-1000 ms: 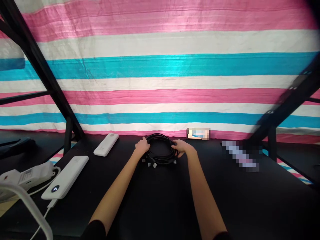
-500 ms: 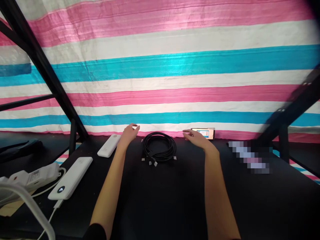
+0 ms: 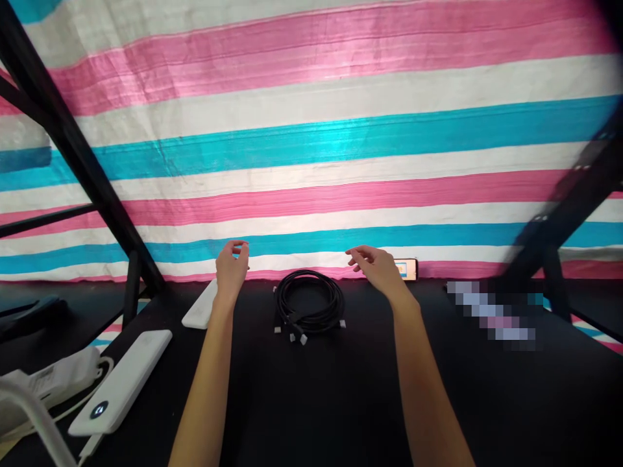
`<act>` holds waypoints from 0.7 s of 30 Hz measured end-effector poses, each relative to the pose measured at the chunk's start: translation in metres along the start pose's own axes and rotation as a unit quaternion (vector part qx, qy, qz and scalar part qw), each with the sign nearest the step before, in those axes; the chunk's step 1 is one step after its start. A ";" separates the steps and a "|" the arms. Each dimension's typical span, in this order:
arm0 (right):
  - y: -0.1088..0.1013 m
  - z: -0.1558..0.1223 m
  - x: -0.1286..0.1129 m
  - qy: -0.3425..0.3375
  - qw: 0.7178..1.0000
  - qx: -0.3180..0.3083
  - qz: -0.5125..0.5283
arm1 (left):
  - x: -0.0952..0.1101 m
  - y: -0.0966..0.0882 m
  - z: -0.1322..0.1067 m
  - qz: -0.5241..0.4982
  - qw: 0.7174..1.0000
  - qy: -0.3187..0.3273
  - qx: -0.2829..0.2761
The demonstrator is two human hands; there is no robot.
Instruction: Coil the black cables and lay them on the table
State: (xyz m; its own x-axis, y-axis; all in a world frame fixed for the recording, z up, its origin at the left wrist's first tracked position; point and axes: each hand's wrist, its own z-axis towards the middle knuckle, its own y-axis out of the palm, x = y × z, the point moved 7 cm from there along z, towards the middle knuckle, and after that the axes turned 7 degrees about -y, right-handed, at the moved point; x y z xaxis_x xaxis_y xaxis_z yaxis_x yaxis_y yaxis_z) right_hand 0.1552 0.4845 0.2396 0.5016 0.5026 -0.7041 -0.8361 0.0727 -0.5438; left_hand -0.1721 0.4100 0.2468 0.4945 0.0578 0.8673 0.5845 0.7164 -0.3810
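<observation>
Through the head camera I am watching both bare hands hovering above the black table (image 3: 311, 395), well apart from each other. The left hand (image 3: 232, 266) is staying loosely open with its fingers curving inward, and the right hand (image 3: 377, 266) is also hanging open, its fingers bending softly toward the left one. Between and just below them, the coil of black cable (image 3: 316, 323) is lying flat on the table, touching neither hand, with its pale plugs (image 3: 304, 339) poking out at the near edge. Behind the right hand, a phone (image 3: 411, 268) is standing with its screen glowing, partly hidden. The left wrist and forearm are covering part of a small white power bank (image 3: 199, 308). Farther out to the left and nearer me, a larger white power bank (image 3: 124, 379) is lying beside a white power strip (image 3: 68, 376), a white lead (image 3: 91, 446) running from its near end. To the right of the right hand, a pixelated item (image 3: 491, 311) is resting, too blurred for naming.
</observation>
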 end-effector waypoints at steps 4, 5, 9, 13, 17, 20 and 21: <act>0.013 -0.002 -0.010 -0.001 0.999 -0.039 -0.020 | 0.002 0.011 -0.004 -0.037 0.999 -0.003 -0.013; 0.014 -0.003 -0.012 -0.002 0.999 -0.042 -0.022 | 0.002 0.012 -0.004 -0.047 0.999 -0.004 -0.015; 0.017 -0.002 -0.016 -0.014 0.999 -0.045 -0.026 | 0.003 0.010 -0.004 -0.074 0.997 -0.007 -0.019; 0.016 -0.003 -0.016 -0.005 0.998 -0.048 -0.043 | 0.004 0.004 -0.004 -0.082 0.997 -0.009 -0.012; 0.014 -0.005 -0.018 0.003 0.997 -0.051 -0.060 | 0.005 0.005 -0.004 -0.087 0.996 -0.012 -0.015; 0.018 -0.006 -0.017 0.011 0.995 -0.064 -0.072 | 0.008 0.011 -0.007 -0.086 0.996 -0.008 -0.033; 0.020 -0.006 -0.014 0.020 0.995 -0.070 -0.074 | 0.011 0.014 -0.008 -0.083 0.996 -0.003 -0.040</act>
State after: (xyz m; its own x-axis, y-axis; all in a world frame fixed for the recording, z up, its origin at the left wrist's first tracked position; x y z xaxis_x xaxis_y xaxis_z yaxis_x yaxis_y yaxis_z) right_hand 0.1322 0.4737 0.2358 0.6269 0.4610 -0.6281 -0.7152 0.0207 -0.6986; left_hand -0.1535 0.4148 0.2483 0.3830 -0.0528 0.9222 0.7078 0.6583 -0.2562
